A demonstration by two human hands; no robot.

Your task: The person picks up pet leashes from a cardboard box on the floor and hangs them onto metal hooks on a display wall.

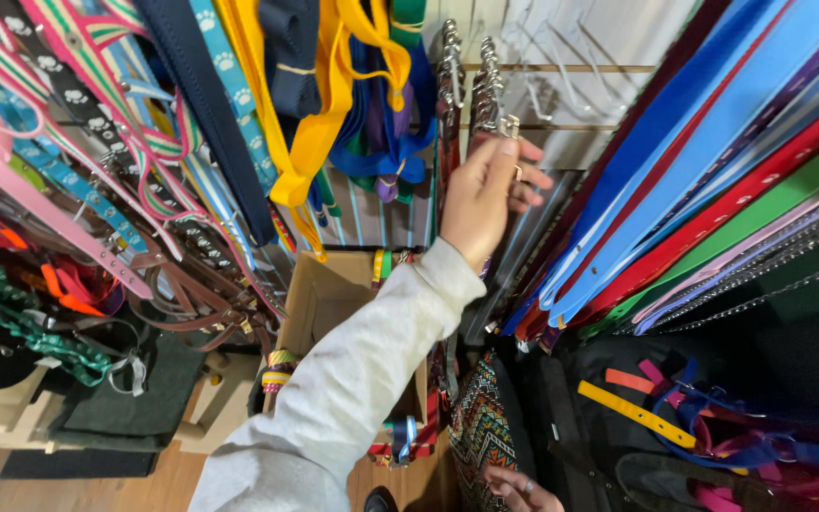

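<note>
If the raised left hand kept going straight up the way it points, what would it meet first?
Most likely the cluster of silver metal clasps hanging from the wall hook: the left hand already has its fingers at their lower ends. Beyond them is the slatted white wall panel, though depth is hard to judge.

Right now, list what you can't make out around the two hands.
- Head view: the raised left hand covers the metal clip it touches, so the grip is unclear.
- The right hand is cut by the bottom edge.
- The sleeve hides most of the cardboard box.
</note>
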